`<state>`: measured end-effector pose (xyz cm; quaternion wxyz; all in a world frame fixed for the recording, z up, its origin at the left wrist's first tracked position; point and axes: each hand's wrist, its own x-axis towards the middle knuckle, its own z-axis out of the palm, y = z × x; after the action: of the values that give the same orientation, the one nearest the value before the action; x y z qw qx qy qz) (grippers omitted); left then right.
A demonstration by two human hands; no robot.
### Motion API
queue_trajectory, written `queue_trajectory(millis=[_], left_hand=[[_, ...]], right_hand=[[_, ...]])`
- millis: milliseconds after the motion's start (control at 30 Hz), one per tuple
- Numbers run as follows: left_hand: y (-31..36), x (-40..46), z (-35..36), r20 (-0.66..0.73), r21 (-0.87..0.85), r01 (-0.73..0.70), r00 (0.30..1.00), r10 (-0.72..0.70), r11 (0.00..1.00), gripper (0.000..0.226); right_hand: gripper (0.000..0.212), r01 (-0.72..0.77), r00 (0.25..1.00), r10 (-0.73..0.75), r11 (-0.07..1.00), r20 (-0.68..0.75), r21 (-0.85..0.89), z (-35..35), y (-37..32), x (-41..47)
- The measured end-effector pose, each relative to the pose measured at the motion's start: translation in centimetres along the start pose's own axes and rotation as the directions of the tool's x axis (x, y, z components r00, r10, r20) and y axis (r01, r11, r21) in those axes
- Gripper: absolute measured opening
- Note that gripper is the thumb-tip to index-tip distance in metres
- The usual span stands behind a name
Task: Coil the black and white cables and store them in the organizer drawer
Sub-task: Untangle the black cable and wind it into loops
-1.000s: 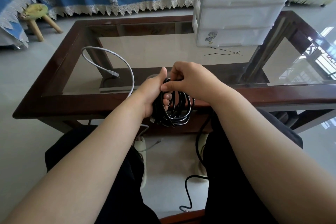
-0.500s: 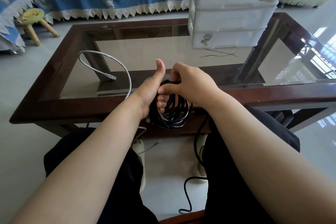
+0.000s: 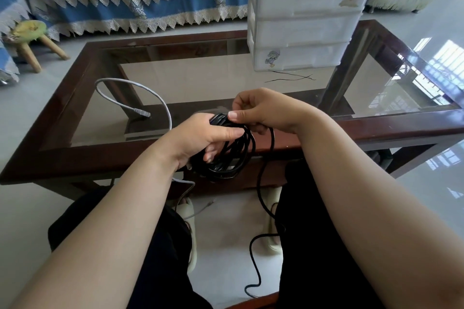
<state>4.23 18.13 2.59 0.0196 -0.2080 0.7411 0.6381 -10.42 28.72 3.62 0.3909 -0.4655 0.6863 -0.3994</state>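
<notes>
Item: thin black rubber-sheathed cable (image 3: 232, 155), partly coiled. Several loops hang as a bundle over the near rail of the worktop, gathered in the left hand (image 3: 200, 137), whose fingers curl through the loops and whose thumb lies across the top; this hand appears to serve as the former that keeps the turns together. The right hand (image 3: 266, 110) pinches the strand at the top of the bundle between thumb and forefinger, seemingly to lay the next turn. An uncoiled tail drops from the bundle between the person's knees to the pale floor, so coiling looks unfinished.

Item: slim white cable with clear plug end (image 3: 140, 93). Lies untouched in an open arc on the glass to the left of the hands, then runs over the near edge and down to the floor. Apparently next in line.

Item: white translucent plastic drawer organizer with cartoon stickers (image 3: 301, 32). Stands at the far right of the worktop; all visible drawers are pushed in. Well apart from the hands.

Item: dark wood-framed glass-topped coffee table, the worktop (image 3: 82, 158). Two thin black wire ties (image 3: 291, 77) lie just in front of the organizer, probably for binding the coils.
</notes>
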Motion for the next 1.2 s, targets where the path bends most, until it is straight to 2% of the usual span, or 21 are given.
queue_trajectory(millis=[167,333,467,533,700,833,933,1067,1133,1200], left_hand=[[-0.2,0.2,0.0,-0.085,-0.082,-0.06,0.995,0.053,0.995,0.026],[-0.2,0.1,0.0,-0.127,-0.158,-0.103,0.988,0.083,0.982,0.034],[0.1,0.0,0.3,-0.153,-0.21,-0.14,0.982,0.109,0.968,0.038],[0.2,0.0,0.3,-0.17,-0.24,-0.139,0.98,0.1,0.961,0.041],[0.3,0.0,-0.1,-0.176,-0.336,-0.131,0.982,0.075,0.932,0.046],[0.4,0.0,-0.4,-0.172,-0.389,-0.145,0.982,0.083,0.91,0.046],[0.5,0.0,-0.9,-0.19,-0.439,-0.164,0.978,0.087,0.883,0.047],[0.6,-0.2,-1.3,-0.206,-0.516,-0.212,0.971,0.119,0.83,0.047],[0.8,-0.3,-1.7,-0.215,-0.598,-0.243,0.967,0.139,0.764,0.048],[1.1,-0.3,-2.6,-0.26,-0.693,-0.291,0.954,0.148,0.659,0.048]], right_hand=[[0.019,0.045,0.988,-0.02,0.987,-0.156,0.156,0.2,0.1,0.4],[0.033,0.029,0.925,-0.041,0.999,-0.377,-0.037,0.7,0.2,0.9],[0.05,0.03,0.897,-0.045,0.999,-0.44,-0.041,0.8,0.2,1.1],[0.046,0.054,0.9,-0.036,0.998,-0.435,0.03,0.8,0.1,1.0],[0.019,0.121,0.935,-0.008,0.947,-0.355,0.296,0.2,-0.1,0.6],[0.014,0.109,0.948,0.006,0.933,-0.317,0.343,0.0,0.0,0.5],[0.023,0.11,0.963,-0.03,0.952,-0.268,0.287,-0.2,0.5,0.4],[0.043,0.057,0.977,0.0,0.963,-0.213,0.263,0.0,0.2,0.0],[0.051,0.001,0.983,0.039,0.977,-0.181,0.214,0.1,0.1,-0.1],[0.061,-0.077,0.989,0.088,0.993,-0.12,0.088,0.3,0.3,-0.1]])
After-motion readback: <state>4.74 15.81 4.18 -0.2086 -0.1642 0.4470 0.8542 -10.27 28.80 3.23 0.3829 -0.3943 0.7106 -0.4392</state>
